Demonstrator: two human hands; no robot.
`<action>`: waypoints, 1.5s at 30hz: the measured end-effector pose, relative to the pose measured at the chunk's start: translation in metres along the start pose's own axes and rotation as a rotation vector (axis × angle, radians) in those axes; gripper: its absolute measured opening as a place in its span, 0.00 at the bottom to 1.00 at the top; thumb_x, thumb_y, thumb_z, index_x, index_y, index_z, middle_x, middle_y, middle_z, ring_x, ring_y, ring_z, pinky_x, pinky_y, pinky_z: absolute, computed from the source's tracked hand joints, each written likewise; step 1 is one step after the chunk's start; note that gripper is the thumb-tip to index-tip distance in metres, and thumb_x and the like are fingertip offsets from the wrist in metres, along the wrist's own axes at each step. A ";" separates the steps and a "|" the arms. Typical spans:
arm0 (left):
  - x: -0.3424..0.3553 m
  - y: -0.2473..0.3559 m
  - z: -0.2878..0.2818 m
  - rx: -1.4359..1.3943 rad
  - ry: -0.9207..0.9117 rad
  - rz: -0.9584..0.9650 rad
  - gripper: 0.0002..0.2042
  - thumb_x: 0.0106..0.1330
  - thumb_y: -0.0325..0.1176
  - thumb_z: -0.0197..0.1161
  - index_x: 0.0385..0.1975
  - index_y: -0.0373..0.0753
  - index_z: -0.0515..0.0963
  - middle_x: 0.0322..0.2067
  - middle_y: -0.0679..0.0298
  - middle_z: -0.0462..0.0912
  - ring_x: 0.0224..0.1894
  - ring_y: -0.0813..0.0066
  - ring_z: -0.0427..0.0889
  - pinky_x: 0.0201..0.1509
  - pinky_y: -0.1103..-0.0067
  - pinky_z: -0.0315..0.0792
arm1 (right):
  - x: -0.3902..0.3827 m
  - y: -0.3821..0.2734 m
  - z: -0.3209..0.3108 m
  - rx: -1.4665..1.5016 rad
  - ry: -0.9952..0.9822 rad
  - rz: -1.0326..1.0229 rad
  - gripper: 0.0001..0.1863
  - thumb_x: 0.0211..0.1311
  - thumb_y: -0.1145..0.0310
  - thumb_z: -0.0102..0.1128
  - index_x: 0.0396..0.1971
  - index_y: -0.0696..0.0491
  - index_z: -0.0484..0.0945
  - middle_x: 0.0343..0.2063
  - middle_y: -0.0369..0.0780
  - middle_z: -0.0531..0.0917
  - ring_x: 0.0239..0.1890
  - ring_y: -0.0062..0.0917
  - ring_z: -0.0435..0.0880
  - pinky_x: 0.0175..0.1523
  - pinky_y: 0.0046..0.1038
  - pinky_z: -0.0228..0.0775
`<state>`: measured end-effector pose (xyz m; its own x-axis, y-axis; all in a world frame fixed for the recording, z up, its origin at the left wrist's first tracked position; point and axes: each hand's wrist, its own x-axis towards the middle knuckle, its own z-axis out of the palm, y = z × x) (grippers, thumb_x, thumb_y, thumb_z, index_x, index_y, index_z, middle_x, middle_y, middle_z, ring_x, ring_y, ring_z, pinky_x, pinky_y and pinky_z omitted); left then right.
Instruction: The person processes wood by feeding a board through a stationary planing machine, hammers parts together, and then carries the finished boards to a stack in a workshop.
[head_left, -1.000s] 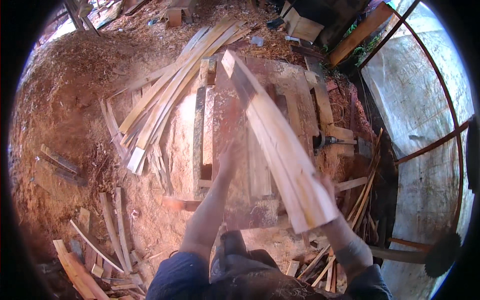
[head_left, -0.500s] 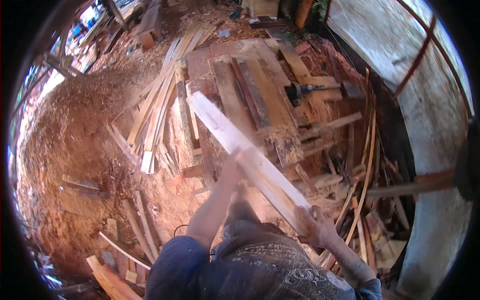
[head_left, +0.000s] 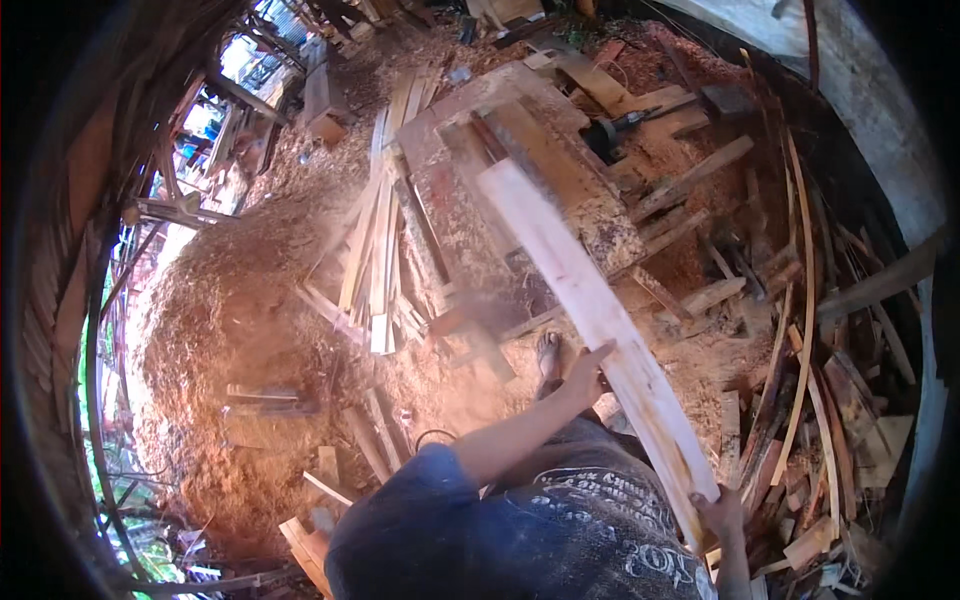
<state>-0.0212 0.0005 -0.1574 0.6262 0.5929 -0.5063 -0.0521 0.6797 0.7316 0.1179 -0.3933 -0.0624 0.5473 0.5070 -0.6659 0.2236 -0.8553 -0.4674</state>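
Note:
A long pale wooden plank (head_left: 565, 270) slants across in front of me, its far end over the low workbench and its near end beside my body. My left hand (head_left: 587, 374) grips its left edge around the middle, the fingers partly hidden under the wood. Lower down, my right hand (head_left: 720, 512) is closed on the right edge close to the near end, with the thumb on the top face. Darker yellowish streaks run along the plank's near half.
The sawdust-covered workbench (head_left: 450, 125) carries boards and a dark power tool (head_left: 612, 132). Thin strips (head_left: 385, 240) lie in a bundle to its left. A large sawdust heap (head_left: 240, 320) rises at left. Offcuts and long bent strips (head_left: 800, 330) crowd the right side, beside a pale sheet wall (head_left: 885, 120).
My view has turned and tilted, so the surroundings appear shifted. Both hands have kept hold of the plank, which now points more steeply away from me and sits farther right in the picture.

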 end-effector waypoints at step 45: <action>0.080 -0.061 0.053 0.028 -0.153 -0.415 0.29 0.64 0.44 0.72 0.61 0.40 0.70 0.50 0.59 0.84 0.46 0.63 0.87 0.47 0.61 0.84 | -0.025 0.032 0.024 0.005 0.031 0.213 0.36 0.48 0.44 0.77 0.45 0.62 0.84 0.35 0.56 0.87 0.41 0.48 0.88 0.47 0.43 0.79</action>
<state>0.0728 -0.0163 -0.2181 0.6977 0.2004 -0.6878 0.2473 0.8337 0.4938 0.0918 -0.4303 -0.0748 0.6059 0.3115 -0.7320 0.0962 -0.9421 -0.3213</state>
